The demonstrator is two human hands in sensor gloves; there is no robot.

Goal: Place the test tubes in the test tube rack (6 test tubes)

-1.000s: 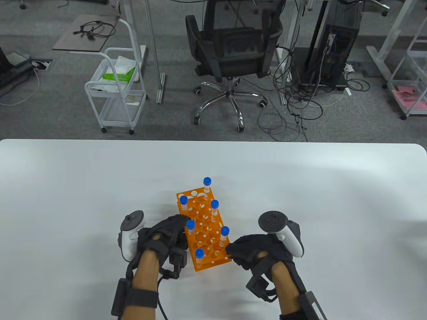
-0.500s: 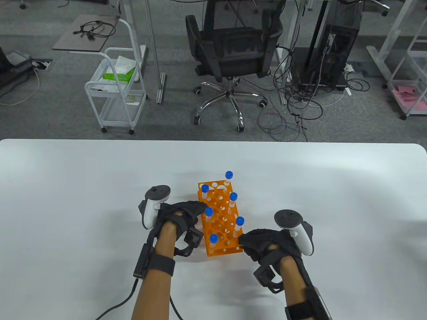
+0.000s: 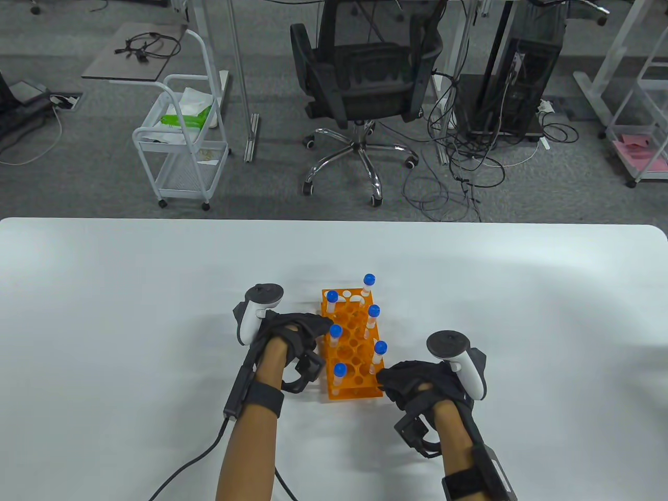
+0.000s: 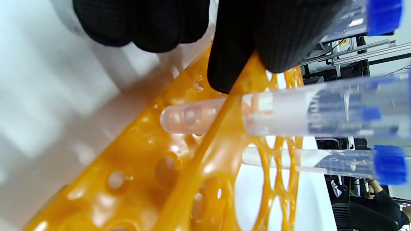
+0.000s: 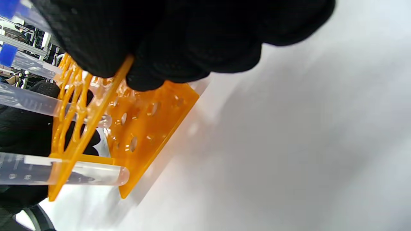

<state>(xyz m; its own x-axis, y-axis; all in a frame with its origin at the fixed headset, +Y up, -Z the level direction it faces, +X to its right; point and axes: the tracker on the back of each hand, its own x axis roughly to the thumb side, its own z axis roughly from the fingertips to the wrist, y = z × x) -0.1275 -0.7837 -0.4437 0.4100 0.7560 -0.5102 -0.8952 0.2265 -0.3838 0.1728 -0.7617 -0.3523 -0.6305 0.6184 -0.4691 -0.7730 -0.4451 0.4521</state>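
The orange test tube rack (image 3: 355, 360) stands on the white table (image 3: 130, 292) with several blue-capped test tubes (image 3: 373, 316) upright in its holes. My left hand (image 3: 315, 327) grips the rack's left side. My right hand (image 3: 387, 377) grips its near right corner. In the left wrist view my gloved fingers (image 4: 231, 64) pinch the rack's (image 4: 199, 166) top plate beside a clear tube (image 4: 289, 112). In the right wrist view my fingers (image 5: 160, 48) clamp the rack's (image 5: 151, 122) upper edge, with a tube's (image 5: 80, 173) round bottom showing through it.
The table's far edge (image 3: 334, 222) lies beyond the rack. Past it on the floor are an office chair (image 3: 365, 94), a white wire cart (image 3: 182, 146) and loose cables (image 3: 459, 172).
Both hands have carried the rack to the right and a little farther away, and turned it nearly square to the table edge. All tubes stayed in their holes.
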